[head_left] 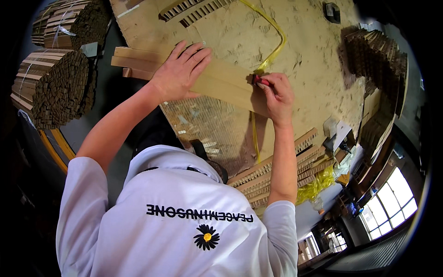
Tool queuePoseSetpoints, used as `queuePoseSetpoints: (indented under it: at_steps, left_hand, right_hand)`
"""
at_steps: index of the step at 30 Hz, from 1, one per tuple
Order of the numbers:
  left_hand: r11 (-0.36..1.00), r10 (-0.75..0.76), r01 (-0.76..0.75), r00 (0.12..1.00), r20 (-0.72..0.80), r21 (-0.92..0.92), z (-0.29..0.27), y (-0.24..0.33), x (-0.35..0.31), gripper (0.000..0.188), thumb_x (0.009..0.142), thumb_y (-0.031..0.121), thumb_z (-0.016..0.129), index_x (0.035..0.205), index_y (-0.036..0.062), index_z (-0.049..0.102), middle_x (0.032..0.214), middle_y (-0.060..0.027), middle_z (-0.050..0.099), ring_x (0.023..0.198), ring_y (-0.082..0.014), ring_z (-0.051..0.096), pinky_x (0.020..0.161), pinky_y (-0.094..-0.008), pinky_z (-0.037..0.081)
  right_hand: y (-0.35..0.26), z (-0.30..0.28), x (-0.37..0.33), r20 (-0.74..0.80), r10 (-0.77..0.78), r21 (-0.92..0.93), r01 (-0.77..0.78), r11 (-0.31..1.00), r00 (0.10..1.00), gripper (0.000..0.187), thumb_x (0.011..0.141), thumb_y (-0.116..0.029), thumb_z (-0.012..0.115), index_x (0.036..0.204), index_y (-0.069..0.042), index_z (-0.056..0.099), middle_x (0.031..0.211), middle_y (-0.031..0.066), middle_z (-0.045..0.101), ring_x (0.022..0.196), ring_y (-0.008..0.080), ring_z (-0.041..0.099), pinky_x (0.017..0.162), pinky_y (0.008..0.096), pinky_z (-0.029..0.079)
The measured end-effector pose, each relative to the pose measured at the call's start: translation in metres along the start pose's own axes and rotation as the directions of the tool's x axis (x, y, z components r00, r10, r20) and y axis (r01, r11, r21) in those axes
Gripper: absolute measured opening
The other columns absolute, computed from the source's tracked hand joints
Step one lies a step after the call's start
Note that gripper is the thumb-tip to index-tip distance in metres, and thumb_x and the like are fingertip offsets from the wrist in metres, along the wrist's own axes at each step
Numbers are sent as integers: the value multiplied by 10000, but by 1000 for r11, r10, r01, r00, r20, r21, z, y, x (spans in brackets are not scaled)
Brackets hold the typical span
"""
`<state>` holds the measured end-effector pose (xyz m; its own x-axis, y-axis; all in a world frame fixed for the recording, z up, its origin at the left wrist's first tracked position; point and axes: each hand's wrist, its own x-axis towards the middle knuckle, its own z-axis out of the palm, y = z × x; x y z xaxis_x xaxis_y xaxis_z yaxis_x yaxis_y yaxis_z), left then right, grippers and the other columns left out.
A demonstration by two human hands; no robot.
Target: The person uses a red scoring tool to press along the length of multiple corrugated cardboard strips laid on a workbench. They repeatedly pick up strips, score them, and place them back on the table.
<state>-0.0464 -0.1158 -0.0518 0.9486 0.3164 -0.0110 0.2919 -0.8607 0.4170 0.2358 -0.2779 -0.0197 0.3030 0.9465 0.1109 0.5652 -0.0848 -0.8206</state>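
Observation:
Long flat brown cardboard strips [226,85] lie side by side across the table in front of me. My left hand [179,73] rests on them with its fingers stretched out, palm down. At their right end, my right hand [279,96] pinches a small red-and-black tool [260,80]; its exact kind does not show. The tool is beside a yellow strap [278,44], which runs from the far edge of the view to the strips. The strap shows again on the near side of the strips, so it seems to pass beneath them.
Slotted cardboard strips [258,177] are stacked at the near right, with another slotted piece [198,15] at the far side of the worn tabletop [314,60]. Tied cardboard bundles [55,85] stand at the left. Crumpled yellow strapping [318,184] and a dark cardboard stack [376,64] are at the right.

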Motion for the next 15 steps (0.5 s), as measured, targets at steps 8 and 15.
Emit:
queuePoseSetpoints:
  at_steps: [8,15]
  left_hand:
    - [999,-23,21,999,50,46,-1,1,2,1118,694,462,895,1565,13,356,1642,-131,343,1543,-352,289,1289,-572,169]
    - [999,-28,26,998,50,39,-1,-1,1,1021,743,485,863,1540,29,416,1639,-112,351,1546,-337,274,1292,-556,155]
  right_hand:
    - [-6,7,3,-43,-11,-64,8,998,999,177,827,61,779,974,-31,742,919,87,669,798,225,647,698,315,529]
    - [-2,10,2,-49,-55,-195,45,980,997,172,824,10,808,961,-81,757,925,70,681,726,220,674,617,318,538]
